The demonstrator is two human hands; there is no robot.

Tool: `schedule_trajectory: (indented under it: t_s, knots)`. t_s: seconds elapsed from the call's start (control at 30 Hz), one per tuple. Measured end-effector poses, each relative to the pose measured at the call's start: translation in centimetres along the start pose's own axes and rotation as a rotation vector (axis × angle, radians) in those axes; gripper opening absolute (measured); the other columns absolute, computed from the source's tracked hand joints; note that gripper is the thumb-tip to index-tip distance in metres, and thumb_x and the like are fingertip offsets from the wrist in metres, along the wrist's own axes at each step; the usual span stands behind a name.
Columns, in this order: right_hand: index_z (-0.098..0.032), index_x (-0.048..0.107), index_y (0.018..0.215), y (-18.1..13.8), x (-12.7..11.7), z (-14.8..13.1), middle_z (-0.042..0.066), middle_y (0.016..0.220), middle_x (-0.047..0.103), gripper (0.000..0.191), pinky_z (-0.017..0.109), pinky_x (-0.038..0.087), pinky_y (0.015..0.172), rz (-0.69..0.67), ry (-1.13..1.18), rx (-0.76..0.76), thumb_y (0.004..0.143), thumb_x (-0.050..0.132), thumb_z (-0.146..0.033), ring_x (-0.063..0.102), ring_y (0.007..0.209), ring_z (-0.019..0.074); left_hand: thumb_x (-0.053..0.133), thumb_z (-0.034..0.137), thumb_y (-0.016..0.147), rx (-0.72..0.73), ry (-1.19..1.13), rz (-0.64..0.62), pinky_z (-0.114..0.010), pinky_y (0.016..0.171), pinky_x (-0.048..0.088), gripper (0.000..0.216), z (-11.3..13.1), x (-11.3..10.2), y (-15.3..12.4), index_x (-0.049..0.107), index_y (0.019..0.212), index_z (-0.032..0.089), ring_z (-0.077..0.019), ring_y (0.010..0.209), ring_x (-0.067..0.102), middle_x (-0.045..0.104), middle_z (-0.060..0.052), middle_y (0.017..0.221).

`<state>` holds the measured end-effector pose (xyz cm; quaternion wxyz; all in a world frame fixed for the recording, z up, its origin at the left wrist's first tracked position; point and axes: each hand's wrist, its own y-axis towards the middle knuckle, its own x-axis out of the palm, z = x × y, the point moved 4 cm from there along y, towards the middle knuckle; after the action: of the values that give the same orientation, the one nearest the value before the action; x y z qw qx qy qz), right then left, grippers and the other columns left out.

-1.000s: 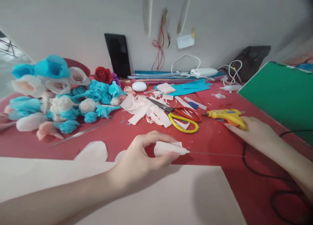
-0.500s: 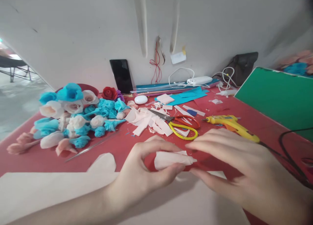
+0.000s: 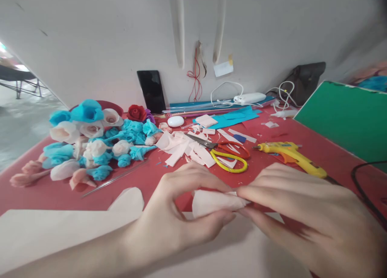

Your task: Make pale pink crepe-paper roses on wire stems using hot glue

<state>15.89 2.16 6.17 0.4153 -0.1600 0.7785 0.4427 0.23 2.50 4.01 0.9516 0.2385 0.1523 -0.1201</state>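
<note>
Between my hands is a pale pink paper flower (image 3: 210, 202), rolled into a cone with its wide end to the left. My left hand (image 3: 184, 205) pinches it along the middle, thumb below and fingers above. At the narrow right end, the fingertips of my right hand (image 3: 296, 213) close on the twisted tip. A large pale paper sheet (image 3: 75, 233) lies beneath both hands. A loose rounded paper petal (image 3: 128, 199) rests on the sheet's far edge, left of my left hand.
Scissors (image 3: 229, 165) with red and yellow handles lie among paper scraps (image 3: 178, 149). A yellow glue gun (image 3: 290, 153) is at right, near a green board (image 3: 347, 121). Several blue, white and pink paper flowers (image 3: 99, 149) are heaped at left. A phone (image 3: 151, 92) leans on the wall.
My right hand has moved in and its fingertips have closed on the narrow end of the rolled paper. My left hand keeps its pinch. The view has shifted slightly.
</note>
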Motion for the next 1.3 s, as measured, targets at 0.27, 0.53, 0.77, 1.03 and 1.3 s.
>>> schedule_trajectory:
  t_s: [0.27, 0.53, 0.77, 1.03, 1.3]
  knots:
    - [-0.017, 0.061, 0.072, -0.6, 0.0, 0.3, -0.003, 0.067, 0.063, 0.020, 0.022, 0.043, 0.057, -0.009, 0.043, 0.016, 0.087, 0.049, -0.013, 0.055, 0.057, 0.0086, 0.072, 0.012, 0.070, 0.102, 0.033, -0.047, -0.030, 0.075, 0.050, 0.019, 0.1, 0.1, -0.3, 0.074, 0.086, 0.020, -0.0159, 0.072, 0.064, 0.073, -0.002, 0.077]
    - [-0.015, 0.064, 0.074, -0.2, 0.1, 0.1, -0.002, 0.065, 0.063, 0.021, 0.021, 0.043, 0.056, -0.005, 0.056, -0.005, 0.087, 0.049, -0.012, 0.055, 0.057, 0.0083, 0.075, 0.016, 0.068, 0.142, 0.080, -0.077, -0.030, 0.078, 0.049, 0.023, 0.3, -0.3, -0.2, 0.072, 0.090, 0.021, -0.0167, 0.075, 0.064, 0.072, -0.002, 0.080]
    - [-0.016, 0.063, 0.071, 0.0, -0.1, 0.3, -0.002, 0.066, 0.064, 0.024, 0.020, 0.044, 0.056, -0.022, 0.026, -0.009, 0.088, 0.046, -0.013, 0.056, 0.057, 0.0075, 0.074, 0.015, 0.069, 0.188, 0.101, -0.114, -0.032, 0.082, 0.047, 0.028, 0.4, -0.1, -0.1, 0.068, 0.095, 0.025, -0.0175, 0.079, 0.065, 0.073, -0.001, 0.086]
    - [-0.015, 0.065, 0.075, -0.2, 0.5, 0.3, -0.002, 0.064, 0.061, 0.017, 0.022, 0.042, 0.056, -0.026, 0.085, 0.008, 0.084, 0.051, -0.010, 0.054, 0.056, 0.0089, 0.072, 0.012, 0.068, 0.224, 0.180, -0.113, -0.032, 0.079, 0.047, 0.026, 0.4, -0.4, 0.0, 0.067, 0.091, 0.023, -0.0173, 0.077, 0.063, 0.071, -0.002, 0.082]
    - [-0.016, 0.064, 0.075, -0.2, 1.0, 0.9, -0.002, 0.062, 0.061, 0.019, 0.023, 0.043, 0.054, 0.000, 0.125, 0.020, 0.085, 0.050, -0.011, 0.054, 0.054, 0.0098, 0.067, 0.008, 0.069, 0.280, 0.302, -0.091, -0.034, 0.077, 0.046, 0.020, 1.4, -0.3, 0.3, 0.068, 0.085, 0.021, -0.0167, 0.072, 0.060, 0.070, -0.003, 0.080]
